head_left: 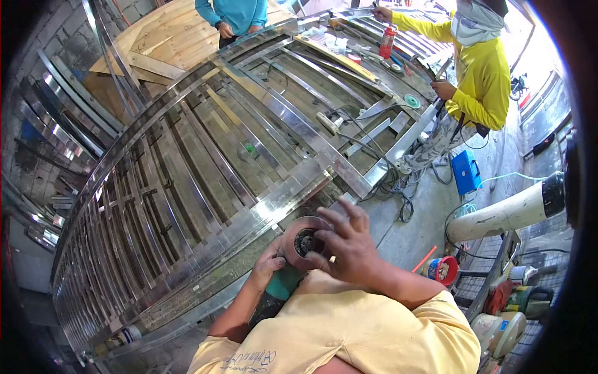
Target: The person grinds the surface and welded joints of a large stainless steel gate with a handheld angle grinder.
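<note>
Pale-yellow shirt [355, 318] nearest; left fingers [269, 265] grip the abrasive disc [290, 242], best held steady; right fingers [339, 225] spread wide beside its hub [306, 242].

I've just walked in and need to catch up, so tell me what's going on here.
The person's left hand grips the edge of a reddish-brown round disc with a dark centre; a teal tool body shows below it. The right hand is at the disc's centre, fingers spread. Beside them lies a big curved frame of shiny metal bars. Around its far side stand a person in a yellow long-sleeved shirt and another in a teal shirt.
</note>
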Tool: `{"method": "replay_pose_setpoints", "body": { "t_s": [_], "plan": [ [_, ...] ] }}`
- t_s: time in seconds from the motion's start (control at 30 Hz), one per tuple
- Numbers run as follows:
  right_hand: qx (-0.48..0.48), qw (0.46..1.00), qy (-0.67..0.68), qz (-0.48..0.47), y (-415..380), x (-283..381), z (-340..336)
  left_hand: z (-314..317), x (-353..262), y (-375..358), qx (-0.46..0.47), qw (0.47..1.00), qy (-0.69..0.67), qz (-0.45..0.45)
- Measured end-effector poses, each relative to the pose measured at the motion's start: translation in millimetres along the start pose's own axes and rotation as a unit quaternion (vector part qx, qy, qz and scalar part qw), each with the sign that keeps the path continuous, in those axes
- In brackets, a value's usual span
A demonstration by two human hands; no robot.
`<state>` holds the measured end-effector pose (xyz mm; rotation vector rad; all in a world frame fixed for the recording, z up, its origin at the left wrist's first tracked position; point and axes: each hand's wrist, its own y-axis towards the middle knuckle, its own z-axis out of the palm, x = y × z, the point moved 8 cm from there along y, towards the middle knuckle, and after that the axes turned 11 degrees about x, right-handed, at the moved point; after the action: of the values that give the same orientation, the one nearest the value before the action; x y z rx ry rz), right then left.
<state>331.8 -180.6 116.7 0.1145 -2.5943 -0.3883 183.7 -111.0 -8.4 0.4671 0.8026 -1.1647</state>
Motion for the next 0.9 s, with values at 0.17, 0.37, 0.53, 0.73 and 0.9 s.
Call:
{"method": "replay_pose_setpoints", "body": {
  "t_s": [0.17, 0.37, 0.53, 0.73, 0.9],
  "plan": [
    [0.078, 0.988, 0.035, -0.126, -1, 24, 21, 5, -10, 4, -0.003, 0.996, 0.088, 0.004],
    [0.061, 0.991, 0.063, -0.105, 0, 19, 29, 9, -9, -1, -0.004, 0.997, 0.074, 0.015],
    [0.019, 0.985, 0.106, -0.137, 5, 20, 29, -29, 22, -10, -0.002, 0.999, 0.031, -0.010],
    [0.024, 0.976, 0.141, -0.162, 8, -2, 31, -28, 23, -4, -0.064, 0.997, 0.029, -0.021],
    [0.039, 0.967, 0.152, -0.199, 27, -34, 17, -33, 29, 21, -0.107, 0.993, 0.025, 0.031]
  ]
}}
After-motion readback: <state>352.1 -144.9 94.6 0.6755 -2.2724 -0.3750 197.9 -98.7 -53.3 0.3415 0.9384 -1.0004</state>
